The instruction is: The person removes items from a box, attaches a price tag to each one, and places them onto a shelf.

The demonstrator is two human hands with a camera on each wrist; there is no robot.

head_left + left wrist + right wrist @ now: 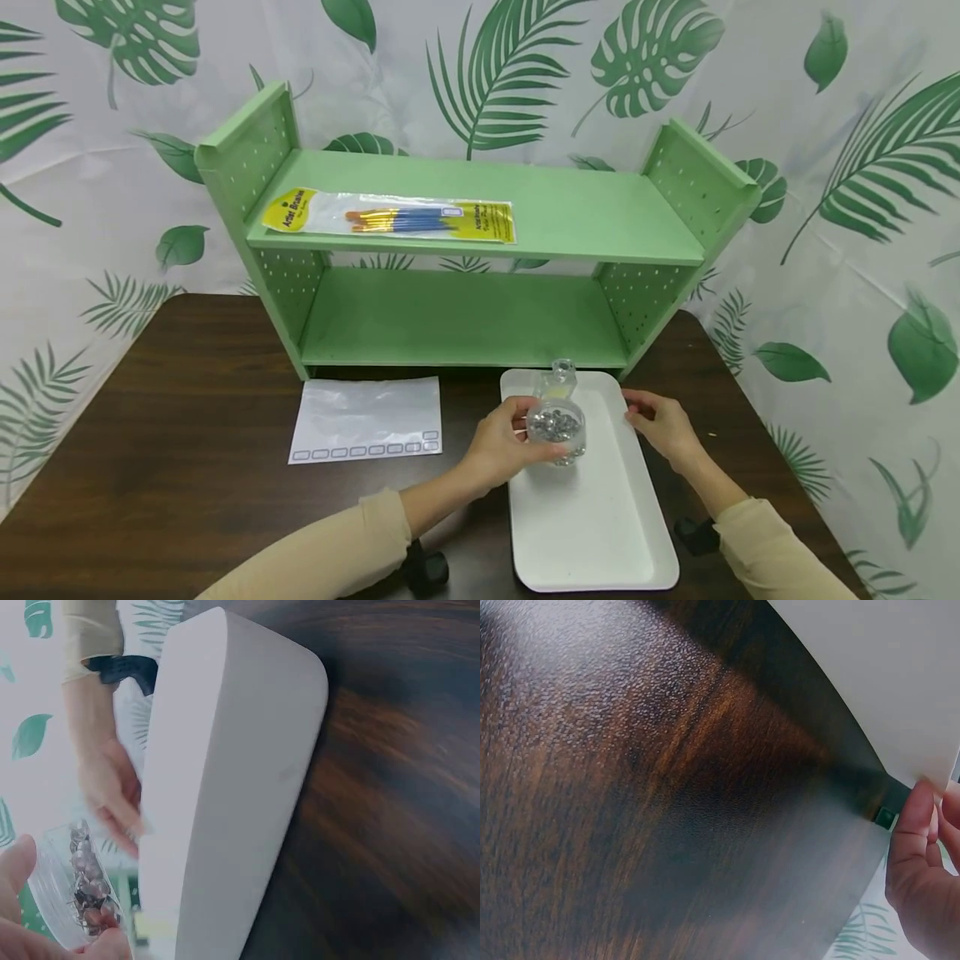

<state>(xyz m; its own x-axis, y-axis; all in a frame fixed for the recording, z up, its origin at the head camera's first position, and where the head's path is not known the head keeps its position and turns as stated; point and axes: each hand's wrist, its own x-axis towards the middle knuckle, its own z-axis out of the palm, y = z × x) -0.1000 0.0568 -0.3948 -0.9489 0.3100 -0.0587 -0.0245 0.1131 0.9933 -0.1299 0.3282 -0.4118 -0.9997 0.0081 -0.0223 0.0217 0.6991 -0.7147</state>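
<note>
Sleeves, beige, are lying nearest the lens, one on each forearm. Left hand [501,446] is curling its fingers round a jar [557,427], clear, small, part-filled with silvery metal bits, seemingly pins or tacks; the jar is being held just above the far half of a white tray [592,533] that is lying on the dark wood table [172,467]. Right hand [663,425] is hovering at the tray's right edge, fingers loosely bent, gripping nothing; whether it is touching the rim cannot be told. Behind the jar a clear lid or stopper [561,377] is sitting on the tray's far end. Handling, judged: jar light but rigid and smooth, likely slippery; contents loose and liable to spill if tipped, so a grasp round the wall, kept upright, suits best. Green shelf [480,250] is standing behind; on its top board a brush pack [390,218] is lying flat, its yellow ends printed "Artist Brushes", the smaller print unreadable. Clear bag [366,417] is lying flat left of the tray, its row of boxes unreadable.
</note>
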